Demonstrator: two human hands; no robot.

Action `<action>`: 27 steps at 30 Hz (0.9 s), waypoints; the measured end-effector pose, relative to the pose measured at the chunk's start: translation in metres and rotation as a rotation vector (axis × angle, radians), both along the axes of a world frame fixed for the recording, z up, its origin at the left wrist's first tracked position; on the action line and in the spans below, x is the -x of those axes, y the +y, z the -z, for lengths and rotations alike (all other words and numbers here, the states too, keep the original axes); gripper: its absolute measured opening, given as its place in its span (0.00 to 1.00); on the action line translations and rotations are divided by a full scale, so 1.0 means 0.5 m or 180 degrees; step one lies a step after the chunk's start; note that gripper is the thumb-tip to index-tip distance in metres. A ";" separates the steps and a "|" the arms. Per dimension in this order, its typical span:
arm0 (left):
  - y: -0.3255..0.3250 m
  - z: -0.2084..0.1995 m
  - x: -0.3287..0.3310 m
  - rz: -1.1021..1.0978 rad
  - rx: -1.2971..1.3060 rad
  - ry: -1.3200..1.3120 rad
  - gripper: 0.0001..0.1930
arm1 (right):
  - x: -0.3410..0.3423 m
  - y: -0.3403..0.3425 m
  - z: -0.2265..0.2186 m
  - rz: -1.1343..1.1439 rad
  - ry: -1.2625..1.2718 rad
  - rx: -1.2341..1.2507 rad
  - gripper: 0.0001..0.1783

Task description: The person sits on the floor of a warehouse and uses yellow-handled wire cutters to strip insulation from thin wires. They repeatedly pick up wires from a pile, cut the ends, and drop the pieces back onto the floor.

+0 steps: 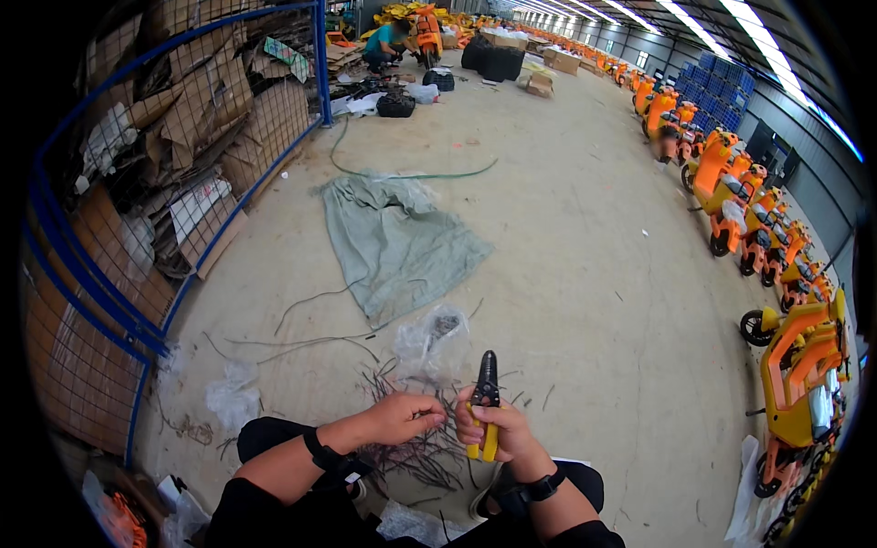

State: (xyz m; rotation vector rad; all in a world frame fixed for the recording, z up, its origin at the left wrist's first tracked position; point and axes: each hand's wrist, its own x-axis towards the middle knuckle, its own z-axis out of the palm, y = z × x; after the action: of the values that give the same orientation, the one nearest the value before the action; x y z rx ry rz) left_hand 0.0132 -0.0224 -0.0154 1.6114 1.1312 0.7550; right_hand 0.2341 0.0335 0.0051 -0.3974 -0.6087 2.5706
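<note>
- Our right hand (513, 431) grips yellow-handled wire strippers (488, 398), tip pointing far!
- Our left hand (402, 418) hovers just left, fingers curled, above scattered dark strips (427, 468).
- Farther out, we've a grey-green sack (397, 251); right, orange-and-yellow scooters (787, 409).

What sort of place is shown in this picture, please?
It looks like a large warehouse or factory hall for scooters. Many orange and yellow scooters stand along the right, blue crates are stacked beyond them, and flattened cardboard is piled behind a blue fence.
</note>
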 end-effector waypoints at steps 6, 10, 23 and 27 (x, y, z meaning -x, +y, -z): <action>-0.012 -0.014 -0.005 -0.0175 -0.0187 -0.0255 0.09 | 0.017 -0.014 0.005 -0.0299 -0.0191 -0.0055 0.17; -0.012 -0.029 -0.003 -0.0213 -0.0835 0.0336 0.09 | 0.015 -0.015 0.006 -0.0223 -0.0170 -0.0160 0.16; -0.009 0.001 0.005 -0.0220 -0.1117 0.0448 0.05 | 0.023 -0.010 0.007 -0.0231 -0.0374 -0.0194 0.15; -0.008 -0.004 0.002 -0.0213 -0.1187 0.0433 0.05 | 0.022 -0.012 0.001 -0.0218 -0.0427 -0.0227 0.15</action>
State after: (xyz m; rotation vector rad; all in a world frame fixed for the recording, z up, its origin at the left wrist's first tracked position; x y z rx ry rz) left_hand 0.0122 -0.0263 -0.0132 1.9672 1.1962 0.9547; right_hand 0.2232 0.0275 0.0044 -0.5364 -0.7720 2.5933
